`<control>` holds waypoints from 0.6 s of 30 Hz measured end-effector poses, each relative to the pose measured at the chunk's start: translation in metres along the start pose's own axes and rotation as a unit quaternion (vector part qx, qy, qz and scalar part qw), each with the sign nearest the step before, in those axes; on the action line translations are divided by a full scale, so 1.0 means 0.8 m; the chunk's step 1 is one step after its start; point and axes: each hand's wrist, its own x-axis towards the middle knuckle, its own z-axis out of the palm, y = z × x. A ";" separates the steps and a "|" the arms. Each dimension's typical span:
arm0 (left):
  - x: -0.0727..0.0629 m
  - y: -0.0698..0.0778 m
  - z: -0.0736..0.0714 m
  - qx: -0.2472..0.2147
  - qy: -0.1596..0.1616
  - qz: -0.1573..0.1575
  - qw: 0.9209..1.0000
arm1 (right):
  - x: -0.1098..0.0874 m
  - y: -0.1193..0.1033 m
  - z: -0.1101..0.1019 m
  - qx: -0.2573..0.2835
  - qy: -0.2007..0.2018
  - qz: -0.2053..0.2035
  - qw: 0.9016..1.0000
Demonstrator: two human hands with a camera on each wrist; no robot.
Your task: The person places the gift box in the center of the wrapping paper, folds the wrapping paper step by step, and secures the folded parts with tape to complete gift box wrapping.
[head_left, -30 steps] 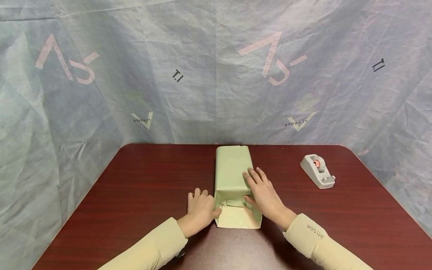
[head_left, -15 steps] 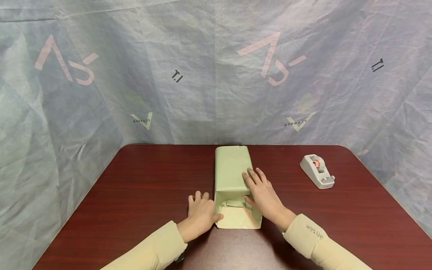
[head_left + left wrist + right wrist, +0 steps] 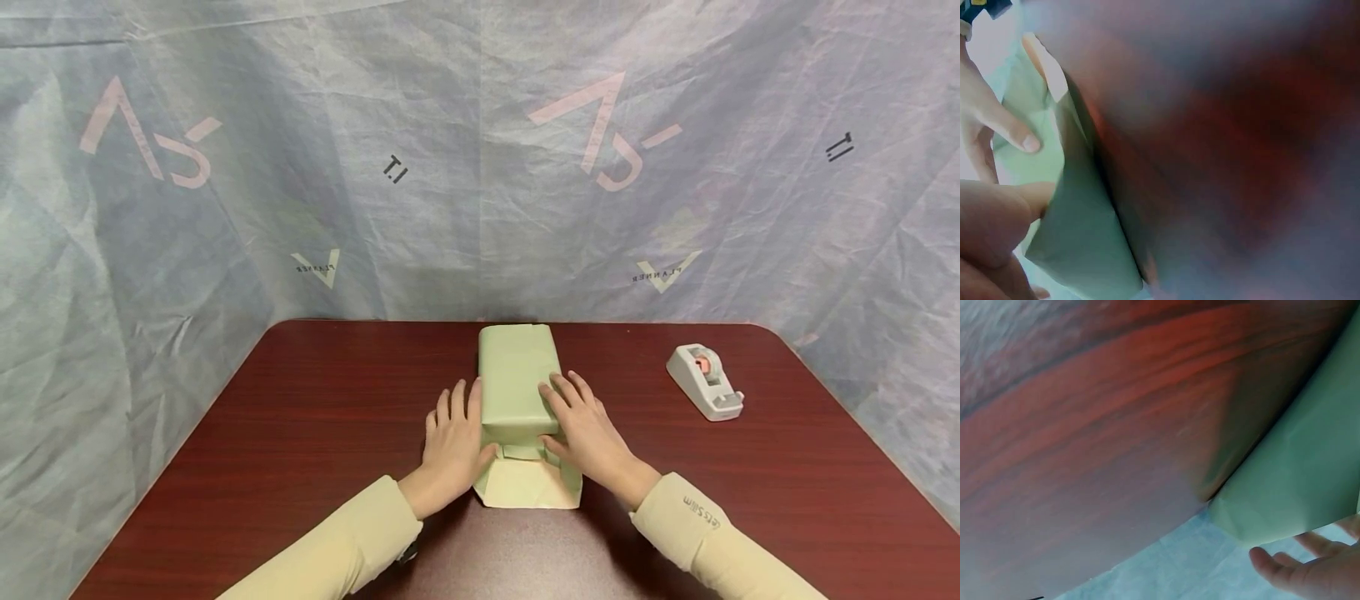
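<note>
**Left hand (image 3: 452, 446) and right hand (image 3: 591, 437) flank a pale green, paper-wrapped oblong box (image 3: 517, 375)**

The left hand's fingers lie extended along the box's side, thumb at its near end. The right hand, loosely spread, rests fingertips on the top edge. Between the thumbs and nearer the person, a cream-faced paper flap (image 3: 528, 485) extends over the red-brown wood-grain table (image 3: 337, 400). A white tape dispenser (image 3: 722, 405) stands beyond the right hand, farther right.

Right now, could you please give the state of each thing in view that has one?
Pale green, box-shaped paper package: lying flat, near end unclosed.
Cream paper flap at that end: spread outward, not folded up.
White plastic tape dispenser: upright, roll seated.
Left hand: fingers straight, along the package's side.
Right hand: fingers spread, on the package's right edge.
Grey printed fabric backdrop: wrinkled.
</note>
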 end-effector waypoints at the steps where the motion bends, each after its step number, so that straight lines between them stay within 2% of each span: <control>1: 0.003 -0.001 -0.001 -0.006 -0.004 0.011 1.000 | 0.000 0.001 0.000 0.002 -0.001 -0.004 1.000; 5: 0.013 -0.005 -0.002 -0.022 -0.021 0.069 0.997 | 0.001 0.006 0.000 0.017 -0.012 -0.012 1.000; 10: 0.022 -0.011 -0.001 -0.016 -0.039 0.134 0.990 | 0.001 0.012 0.002 0.043 -0.030 -0.020 0.998; 14: 0.025 -0.014 -0.001 -0.002 -0.054 0.157 0.986 | 0.002 0.018 0.001 0.077 -0.046 -0.040 0.995; 18: 0.025 -0.014 0.000 0.010 -0.060 0.160 0.985 | 0.004 0.026 -0.008 0.152 -0.076 -0.041 0.985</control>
